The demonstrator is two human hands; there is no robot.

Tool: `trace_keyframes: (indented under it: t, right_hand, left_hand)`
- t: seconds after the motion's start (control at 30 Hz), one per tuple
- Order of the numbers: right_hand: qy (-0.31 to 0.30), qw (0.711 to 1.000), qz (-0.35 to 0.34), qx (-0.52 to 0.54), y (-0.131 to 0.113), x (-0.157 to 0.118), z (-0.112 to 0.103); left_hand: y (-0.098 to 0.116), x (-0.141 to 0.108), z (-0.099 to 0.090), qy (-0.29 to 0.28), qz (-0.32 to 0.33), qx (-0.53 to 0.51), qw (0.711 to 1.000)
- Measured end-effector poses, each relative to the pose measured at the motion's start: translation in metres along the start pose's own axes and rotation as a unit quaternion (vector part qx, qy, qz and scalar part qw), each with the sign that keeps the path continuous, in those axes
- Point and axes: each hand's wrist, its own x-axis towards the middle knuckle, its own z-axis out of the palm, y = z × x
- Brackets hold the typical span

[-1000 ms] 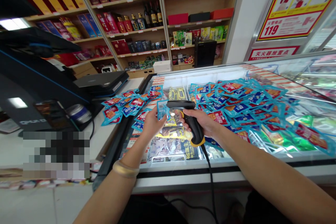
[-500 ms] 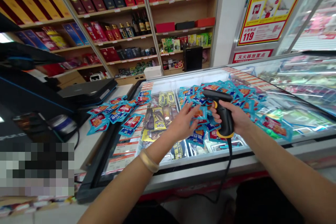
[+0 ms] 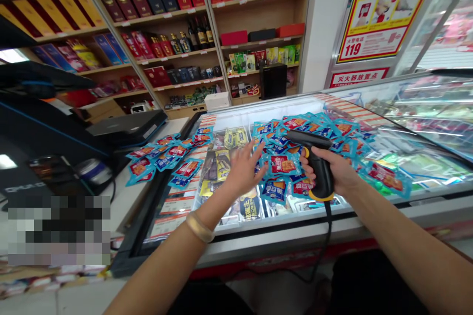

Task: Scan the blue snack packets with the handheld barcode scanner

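Observation:
My right hand [image 3: 332, 167] is wrapped round the handle of a black and yellow barcode scanner [image 3: 320, 172], its head pointing left and its cable hanging down. Fingers spread and holding nothing, my left hand [image 3: 244, 167] hovers over yellow snack packets [image 3: 223, 163], just left of a red and blue packet [image 3: 283, 164]. That packet lies at the near left of a large heap of small blue-edged packets [image 3: 345, 128] on the glass-topped freezer. A smaller group of similar packets [image 3: 176, 150] rests on the freezer's left edge.
Left of the freezer [image 3: 258, 237] stand a dark checkout machine [image 3: 44, 123] and a flat black device [image 3: 129, 125] on a counter. Shelves [image 3: 177, 12] with boxes and bottles line the back. The scanner's cable [image 3: 327, 241] droops over the front edge.
My left hand has moved left, away from the red and blue packet, which now shows more fully. My right hand has shifted slightly right with the scanner.

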Motion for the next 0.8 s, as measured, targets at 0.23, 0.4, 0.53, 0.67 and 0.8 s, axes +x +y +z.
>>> trace_keyframes:
  t: [0.23, 0.4, 0.53, 0.67, 0.8]
  right_hand:
    - [-0.07, 0.997, -0.005, 0.009, 0.008, 0.029, 0.058]
    - [-0.128, 0.991, 0.034, 0.014, 0.024, 0.07, 0.105]
    - [-0.126, 0.989, 0.08, 0.014, 0.037, 0.094, 0.121]
    - [-0.104, 0.989, 0.099, 0.023, 0.05, 0.1, 0.116]
    - [-0.093, 0.991, 0.087, 0.037, 0.058, 0.098, 0.109]
  left_hand:
    - [-0.085, -0.042, -0.047, -0.029, -0.305, 0.191, 0.933]
    - [-0.097, -0.068, -0.05, -0.109, -0.308, 0.219, 0.919]
    - [-0.091, -0.065, -0.047, -0.109, -0.272, 0.222, 0.93]
    - [-0.089, -0.047, -0.057, -0.122, -0.313, 0.191, 0.922]
    - [-0.095, -0.034, -0.065, -0.026, -0.383, 0.142, 0.913]
